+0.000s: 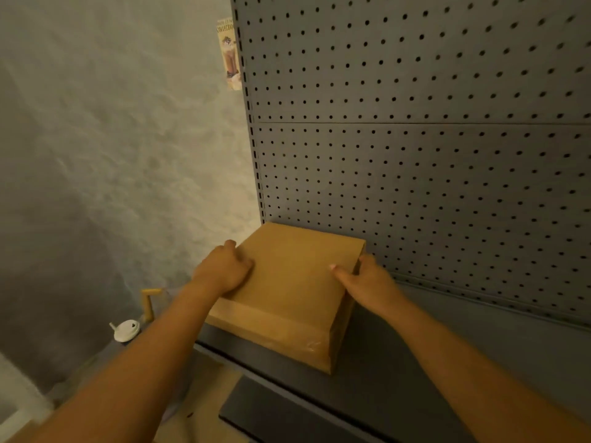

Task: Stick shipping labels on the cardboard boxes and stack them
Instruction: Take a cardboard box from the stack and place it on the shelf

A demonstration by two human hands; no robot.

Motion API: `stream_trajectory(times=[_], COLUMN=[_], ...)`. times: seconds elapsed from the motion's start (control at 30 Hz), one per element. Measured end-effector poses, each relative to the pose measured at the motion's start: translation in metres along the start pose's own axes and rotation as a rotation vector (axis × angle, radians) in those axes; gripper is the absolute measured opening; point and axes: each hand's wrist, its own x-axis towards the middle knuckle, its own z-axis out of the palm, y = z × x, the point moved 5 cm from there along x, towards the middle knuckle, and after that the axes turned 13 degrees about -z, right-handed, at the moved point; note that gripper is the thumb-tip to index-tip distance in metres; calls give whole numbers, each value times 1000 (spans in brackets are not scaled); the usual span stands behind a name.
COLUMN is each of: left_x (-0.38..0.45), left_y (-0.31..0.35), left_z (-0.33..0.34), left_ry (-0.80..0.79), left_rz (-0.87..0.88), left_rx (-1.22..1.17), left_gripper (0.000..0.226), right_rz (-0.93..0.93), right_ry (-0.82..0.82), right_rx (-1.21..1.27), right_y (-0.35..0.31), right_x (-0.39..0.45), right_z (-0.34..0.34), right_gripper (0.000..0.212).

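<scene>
A plain brown cardboard box (pixel 287 282) lies flat at the left end of a dark grey shelf (pixel 399 362), its far edge against the pegboard back. My left hand (pixel 224 270) grips the box's left edge, with the fingers curled over onto its top. My right hand (pixel 364 279) holds the right edge; the thumb lies on the top face and the fingers wrap down the right side. Clear tape runs across the box's near end. No label shows on the faces that I see.
A grey pegboard panel (pixel 415 139) rises behind the shelf. A lower dark shelf (pixel 281 417) juts out below. To the left, low down, stand a white-lidded container (pixel 126 330) and a wooden piece (pixel 148 302) before a pale textured wall. A small printed card (pixel 228 54) hangs by the pegboard's edge.
</scene>
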Motion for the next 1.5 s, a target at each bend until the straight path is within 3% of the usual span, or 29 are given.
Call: stream_trajectory(times=[0.13, 0.27, 0.43, 0.73, 0.9, 1.2, 1.5], left_x=[18, 30, 26, -23, -69, -165, -261], left_y=[-7, -21, -20, 6, 41, 122, 200], left_z=[3, 6, 3, -14, -15, 2, 75], left_ry=[-129, -314, -462, -364, -314, -270, -383], left_rz=[-14, -75, -99, 72, 138, 203, 200], left_rx=[-107, -256, -379, -490, -689, -832, -813], left_gripper=[64, 79, 65, 70, 63, 66, 62], right_rz=[103, 169, 154, 86, 40, -100, 54], right_ry=[60, 113, 117, 233, 369, 551, 467], right_rx=[48, 66, 168, 291, 245, 143, 99], right_y=[-3, -5, -9, -25, -25, -2, 73], right_x=[-6, -16, -25, -54, -80, -160, -236], right_z=[14, 21, 20, -26, -79, -187, -272], right_gripper=[93, 79, 69, 67, 78, 63, 72])
